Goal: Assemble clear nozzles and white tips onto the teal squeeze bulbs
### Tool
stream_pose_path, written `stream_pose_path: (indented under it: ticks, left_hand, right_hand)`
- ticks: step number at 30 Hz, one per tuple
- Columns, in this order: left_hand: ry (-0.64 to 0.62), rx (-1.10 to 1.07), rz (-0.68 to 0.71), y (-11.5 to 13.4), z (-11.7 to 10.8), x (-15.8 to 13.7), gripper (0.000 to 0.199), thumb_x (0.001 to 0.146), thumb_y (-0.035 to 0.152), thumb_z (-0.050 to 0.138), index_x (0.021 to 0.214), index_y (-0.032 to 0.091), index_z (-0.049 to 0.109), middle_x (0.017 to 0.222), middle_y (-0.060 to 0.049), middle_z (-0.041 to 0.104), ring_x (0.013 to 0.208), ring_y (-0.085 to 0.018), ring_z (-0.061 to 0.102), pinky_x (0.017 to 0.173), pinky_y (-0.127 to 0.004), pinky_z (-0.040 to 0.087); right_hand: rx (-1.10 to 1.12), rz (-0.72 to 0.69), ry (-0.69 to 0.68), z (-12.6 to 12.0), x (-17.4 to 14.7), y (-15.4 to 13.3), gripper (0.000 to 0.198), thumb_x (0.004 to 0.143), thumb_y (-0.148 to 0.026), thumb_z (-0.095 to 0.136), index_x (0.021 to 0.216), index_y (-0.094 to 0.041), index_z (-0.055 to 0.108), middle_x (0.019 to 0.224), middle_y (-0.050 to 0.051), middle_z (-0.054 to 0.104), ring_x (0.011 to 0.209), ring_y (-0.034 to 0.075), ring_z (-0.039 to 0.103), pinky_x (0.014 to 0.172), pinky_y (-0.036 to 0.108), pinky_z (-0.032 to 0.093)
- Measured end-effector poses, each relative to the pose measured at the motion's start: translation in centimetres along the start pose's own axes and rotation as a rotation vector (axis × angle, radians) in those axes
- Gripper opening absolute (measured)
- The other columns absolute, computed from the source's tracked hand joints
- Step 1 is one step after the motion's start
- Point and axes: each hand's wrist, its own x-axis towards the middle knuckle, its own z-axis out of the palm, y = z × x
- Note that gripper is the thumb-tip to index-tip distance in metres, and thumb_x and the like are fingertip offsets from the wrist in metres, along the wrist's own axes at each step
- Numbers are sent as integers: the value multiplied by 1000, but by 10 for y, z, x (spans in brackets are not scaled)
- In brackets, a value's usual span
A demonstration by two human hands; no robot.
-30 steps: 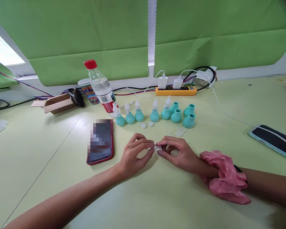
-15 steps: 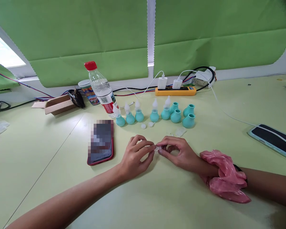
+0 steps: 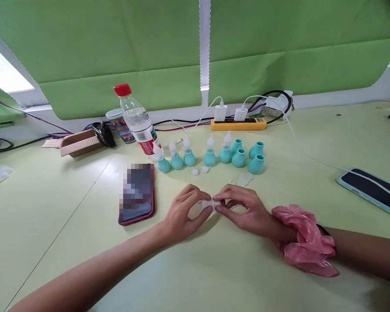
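Left hand (image 3: 181,211) and right hand (image 3: 245,209) pinching one clear nozzle (image 3: 207,203), teal bulbs (image 3: 209,158) beyond both hands

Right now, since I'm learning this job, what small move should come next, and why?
Perhaps gently squeeze the small clear piece endwise: left hand and right hand pinch it at opposite ends, and five of the teal bulbs bear pale tips on clear collars.
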Motion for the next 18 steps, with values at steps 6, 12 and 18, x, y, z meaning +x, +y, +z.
stream_pose_path:
  ticks: [6, 12, 18]
  left_hand:
    - [-149, 10, -41, 2, -4, 4, 16, 77, 24, 52, 89, 16, 59, 85, -8, 61, 80, -19, 48, 72, -35, 44]
    - [-249, -64, -32, 1, -4, 6, 14, 80, 22, 48, 88, 16, 58, 80, -7, 61, 74, -17, 49, 72, -33, 42]
    - [-274, -150, -108, -3, -5, 6, 14, 79, 26, 51, 85, 15, 58, 75, -6, 61, 73, -17, 46, 68, -30, 41]
  right_hand:
    - [-69, -164, -8, -1, -1, -5, 19, 76, -15, 55, 93, -23, 60, 80, 3, 58, 70, 11, 58, 60, 24, 50]
    - [-111, -202, -3, -2, -2, -3, 18, 76, -17, 56, 93, -22, 60, 80, 3, 58, 70, 11, 57, 60, 24, 49]
    - [-112, -236, 0, -2, -2, -4, 18, 77, -16, 56, 93, -23, 60, 79, 3, 58, 68, 10, 57, 58, 22, 48]
